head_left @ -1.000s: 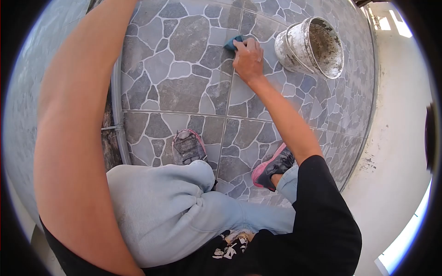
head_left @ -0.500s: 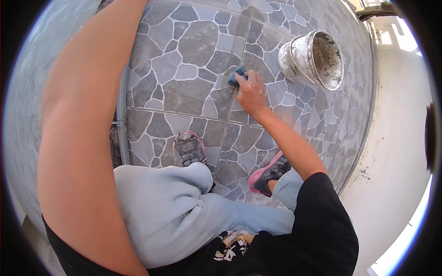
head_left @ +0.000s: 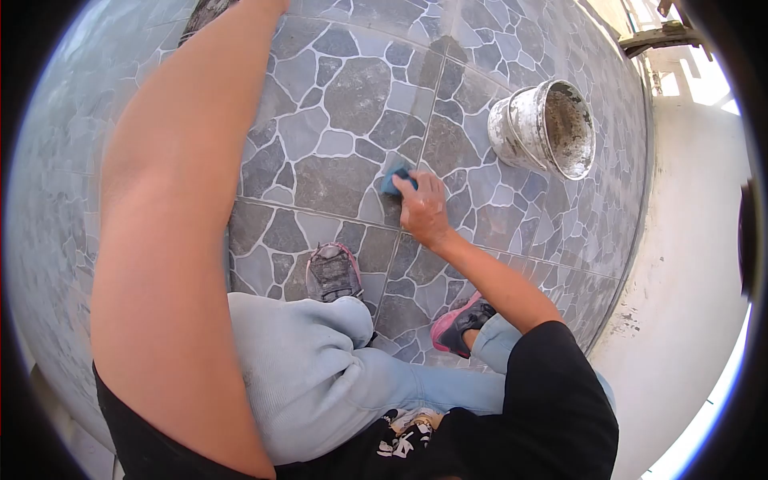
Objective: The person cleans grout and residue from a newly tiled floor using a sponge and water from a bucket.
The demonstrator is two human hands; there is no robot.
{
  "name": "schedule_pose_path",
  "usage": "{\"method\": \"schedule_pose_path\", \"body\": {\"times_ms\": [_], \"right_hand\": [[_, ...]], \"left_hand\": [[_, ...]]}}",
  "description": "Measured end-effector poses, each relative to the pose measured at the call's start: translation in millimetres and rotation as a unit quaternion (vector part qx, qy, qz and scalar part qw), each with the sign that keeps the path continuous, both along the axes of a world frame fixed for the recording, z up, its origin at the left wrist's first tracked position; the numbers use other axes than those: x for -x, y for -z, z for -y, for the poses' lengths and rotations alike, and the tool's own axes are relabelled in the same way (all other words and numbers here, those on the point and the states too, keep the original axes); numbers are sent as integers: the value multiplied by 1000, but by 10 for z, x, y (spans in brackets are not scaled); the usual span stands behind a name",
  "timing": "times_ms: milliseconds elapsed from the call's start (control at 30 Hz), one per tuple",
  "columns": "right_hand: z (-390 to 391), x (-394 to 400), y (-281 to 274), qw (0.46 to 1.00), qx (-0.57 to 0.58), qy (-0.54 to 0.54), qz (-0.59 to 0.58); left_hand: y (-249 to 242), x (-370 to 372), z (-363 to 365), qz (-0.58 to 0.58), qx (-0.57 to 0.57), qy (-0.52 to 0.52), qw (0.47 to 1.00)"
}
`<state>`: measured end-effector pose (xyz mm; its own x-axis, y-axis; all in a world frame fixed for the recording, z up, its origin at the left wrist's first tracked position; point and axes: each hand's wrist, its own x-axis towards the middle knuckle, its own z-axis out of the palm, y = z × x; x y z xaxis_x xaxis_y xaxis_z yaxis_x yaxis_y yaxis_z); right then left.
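My right hand (head_left: 424,206) is closed around a blue sponge (head_left: 394,178) pressed against the tiled floor (head_left: 344,96). The sponge lies near the crossing of two straight tile joints, and the surface around it looks damp. The floor has a pattern of grey stone shapes with pale lines between them. My left arm (head_left: 176,216) stretches up along the left side and leaves at the top edge, so the hand on it is out of sight.
A white bucket (head_left: 516,132), stained with dried splashes, stands to the right, its mouth turned toward the right. My shoes (head_left: 334,272) are on the floor below the sponge. A pale wall (head_left: 680,240) runs down the right side, with a wooden piece (head_left: 664,38) at the upper right.
My right hand has drawn the sponge back toward my feet and slightly left. The whole view has shifted a little, so the bucket and shoes appear lower.
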<state>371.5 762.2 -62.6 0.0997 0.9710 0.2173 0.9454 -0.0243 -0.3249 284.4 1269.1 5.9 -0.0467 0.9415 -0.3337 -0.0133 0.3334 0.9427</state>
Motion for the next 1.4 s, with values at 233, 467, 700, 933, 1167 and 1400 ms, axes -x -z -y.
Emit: {"method": "schedule_pose_path", "body": {"times_ms": [233, 467, 700, 933, 1167, 1400], "right_hand": [[-1250, -876, 2, 994, -68, -47, 71], [-2024, -934, 221, 978, -90, 157, 107], [-630, -83, -22, 973, -10, -225, -51], [-2730, -1384, 145, 958, -36, 249, 138], [-1915, -1022, 101, 989, -126, 21, 79], [-2589, -1252, 149, 931, -39, 352, 86]], "left_hand": [[-133, -178, 294, 2, -14, 1, 1000], [-24, -244, 417, -50, -77, 62, 994], [114, -75, 368, 4, 6, -30, 1000], [128, -73, 527, -24, 35, 9, 999], [212, -65, 359, 38, -17, -40, 998], [-419, 340, 81, 95, 11, -236, 967]]}}
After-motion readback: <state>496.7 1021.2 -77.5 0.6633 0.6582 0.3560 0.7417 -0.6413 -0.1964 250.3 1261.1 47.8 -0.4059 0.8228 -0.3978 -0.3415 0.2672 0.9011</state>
